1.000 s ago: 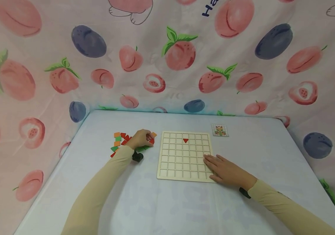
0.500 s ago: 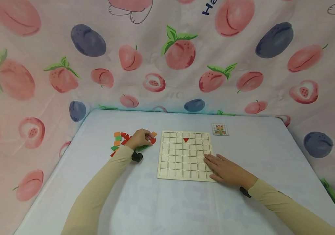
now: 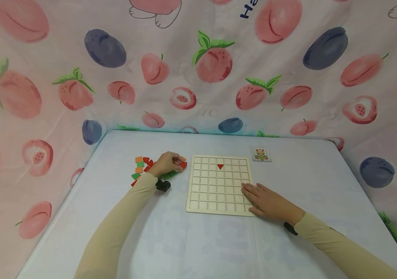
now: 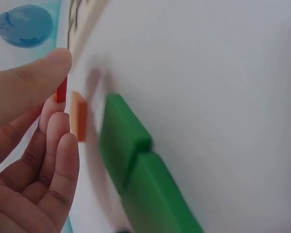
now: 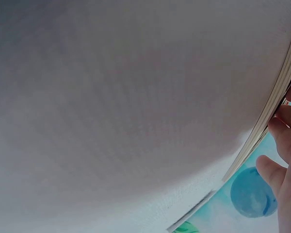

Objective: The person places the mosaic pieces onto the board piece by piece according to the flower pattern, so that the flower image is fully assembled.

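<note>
My left hand (image 3: 166,162) pinches a small red piece (image 3: 183,165) between thumb and fingers, to the left of a pale wooden grid board (image 3: 215,190). In the left wrist view the red piece (image 4: 61,91) shows only as a narrow edge at the thumb tip. Beneath that hand lie an orange piece (image 4: 78,116) and green pieces (image 4: 123,138). A red triangle (image 3: 220,166) sits in a cell in the board's upper part. My right hand (image 3: 271,202) rests with extended fingers on the board's right edge; the right wrist view catches its fingers (image 5: 281,136) at that edge.
Left of the board, loose orange, green and red pieces (image 3: 140,164) are spread on the white table (image 3: 219,248), some hidden by my left hand. A small card (image 3: 261,154) with a coloured pattern on a grid lies beyond the board's right corner. Fruit-printed cloth (image 3: 198,100) rises behind.
The red piece in my left fingers has shifted slightly to the right and up, and its visible shape has turned. My right hand has stayed in place on the board.
</note>
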Action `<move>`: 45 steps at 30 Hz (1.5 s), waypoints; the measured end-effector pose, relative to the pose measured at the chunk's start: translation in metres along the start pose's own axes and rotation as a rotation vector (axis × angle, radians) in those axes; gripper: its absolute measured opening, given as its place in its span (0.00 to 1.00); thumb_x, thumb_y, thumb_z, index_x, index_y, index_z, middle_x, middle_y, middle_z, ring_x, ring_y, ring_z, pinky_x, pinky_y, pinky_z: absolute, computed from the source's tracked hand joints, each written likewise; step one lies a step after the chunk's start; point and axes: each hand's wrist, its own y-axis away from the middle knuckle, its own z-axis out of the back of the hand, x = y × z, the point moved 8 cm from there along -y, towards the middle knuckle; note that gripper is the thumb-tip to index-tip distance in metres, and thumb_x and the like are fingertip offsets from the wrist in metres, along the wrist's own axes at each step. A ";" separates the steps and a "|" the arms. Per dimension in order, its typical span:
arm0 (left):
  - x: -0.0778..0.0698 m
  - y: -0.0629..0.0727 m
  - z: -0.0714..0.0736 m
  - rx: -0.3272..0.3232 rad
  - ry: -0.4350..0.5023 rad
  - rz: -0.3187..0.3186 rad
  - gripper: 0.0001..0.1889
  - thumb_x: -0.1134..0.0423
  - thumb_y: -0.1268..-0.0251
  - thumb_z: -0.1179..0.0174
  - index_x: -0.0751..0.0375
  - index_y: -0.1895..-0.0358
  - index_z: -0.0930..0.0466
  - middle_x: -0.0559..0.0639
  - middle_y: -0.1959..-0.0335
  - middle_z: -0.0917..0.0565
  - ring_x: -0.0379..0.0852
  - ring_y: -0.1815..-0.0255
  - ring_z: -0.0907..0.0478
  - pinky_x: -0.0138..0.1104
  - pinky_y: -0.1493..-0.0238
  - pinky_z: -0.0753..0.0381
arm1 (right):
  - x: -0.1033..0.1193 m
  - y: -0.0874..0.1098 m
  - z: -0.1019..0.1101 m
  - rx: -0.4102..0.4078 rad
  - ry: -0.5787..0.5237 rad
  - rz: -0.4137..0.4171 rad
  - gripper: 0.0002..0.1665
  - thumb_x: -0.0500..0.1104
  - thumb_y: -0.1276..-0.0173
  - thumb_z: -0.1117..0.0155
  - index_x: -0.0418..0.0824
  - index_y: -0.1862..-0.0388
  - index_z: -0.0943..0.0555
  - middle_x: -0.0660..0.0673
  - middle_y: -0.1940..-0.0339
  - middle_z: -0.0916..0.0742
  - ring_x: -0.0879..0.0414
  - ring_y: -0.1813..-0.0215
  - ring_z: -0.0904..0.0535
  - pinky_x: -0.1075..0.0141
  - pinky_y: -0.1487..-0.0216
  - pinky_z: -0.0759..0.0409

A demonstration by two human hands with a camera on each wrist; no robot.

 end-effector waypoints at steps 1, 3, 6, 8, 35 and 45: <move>-0.002 0.000 0.000 -0.003 0.000 -0.008 0.14 0.66 0.46 0.32 0.62 0.55 0.17 0.54 0.59 0.17 0.44 0.60 0.23 0.33 0.54 0.22 | 0.000 0.000 0.000 -0.001 -0.001 0.000 0.38 0.56 0.29 0.49 0.35 0.28 0.41 0.39 0.26 0.36 0.46 0.26 0.40 0.50 0.30 0.39; -0.008 -0.001 -0.001 -0.004 0.000 -0.028 0.14 0.66 0.46 0.32 0.62 0.55 0.17 0.55 0.59 0.16 0.44 0.59 0.22 0.33 0.53 0.21 | 0.001 0.000 0.000 -0.005 -0.004 0.001 0.38 0.56 0.29 0.49 0.35 0.28 0.40 0.39 0.27 0.35 0.46 0.27 0.39 0.50 0.30 0.39; -0.019 -0.003 -0.002 -0.008 -0.003 -0.065 0.14 0.66 0.47 0.31 0.63 0.56 0.17 0.55 0.59 0.16 0.44 0.60 0.22 0.34 0.54 0.21 | 0.002 0.001 0.001 -0.008 -0.009 0.003 0.38 0.56 0.29 0.49 0.35 0.29 0.40 0.39 0.27 0.35 0.46 0.27 0.39 0.49 0.30 0.39; -0.026 -0.004 -0.004 -0.007 0.005 -0.084 0.14 0.67 0.48 0.31 0.63 0.56 0.17 0.56 0.59 0.16 0.45 0.60 0.22 0.34 0.53 0.21 | 0.002 0.001 0.001 -0.006 -0.006 0.002 0.38 0.56 0.29 0.49 0.35 0.29 0.40 0.39 0.27 0.35 0.46 0.27 0.39 0.49 0.30 0.39; -0.067 -0.034 -0.053 0.065 0.045 -0.110 0.14 0.65 0.48 0.31 0.63 0.57 0.16 0.53 0.63 0.16 0.40 0.65 0.24 0.28 0.60 0.24 | 0.001 0.000 0.001 0.009 -0.003 -0.003 0.38 0.56 0.29 0.50 0.35 0.28 0.41 0.39 0.26 0.36 0.47 0.26 0.40 0.50 0.29 0.39; -0.067 -0.038 -0.064 0.090 -0.016 -0.072 0.16 0.64 0.47 0.31 0.58 0.52 0.17 0.49 0.68 0.20 0.40 0.66 0.27 0.29 0.60 0.28 | 0.001 0.000 0.001 -0.007 0.012 0.007 0.38 0.56 0.29 0.49 0.35 0.28 0.40 0.39 0.27 0.35 0.47 0.26 0.39 0.50 0.30 0.38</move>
